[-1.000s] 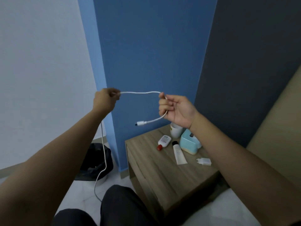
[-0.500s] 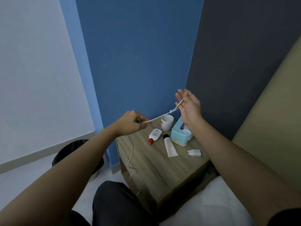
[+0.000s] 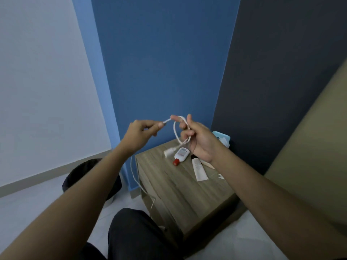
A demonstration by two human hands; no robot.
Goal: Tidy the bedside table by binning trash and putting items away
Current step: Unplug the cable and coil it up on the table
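From the head camera: both hands are up above the wooden bedside bench (image 3: 178, 186). The left hand (image 3: 142, 132) pinches the thin white charging cable (image 3: 175, 133) between thumb and forefinger. The right hand (image 3: 200, 141) has its fingers curled with a loop of that cable round them, and one plug end dangles just under the loop. The rest of the cable trails down past the bench's left edge.

On the bench lie a small white bottle with a red cap (image 3: 181, 154) and, just beside it, a white squeeze tube with a black cap (image 3: 199, 170). A light blue box (image 3: 222, 136) sits at the back. A black bin (image 3: 88, 175) stands on the floor to the left.
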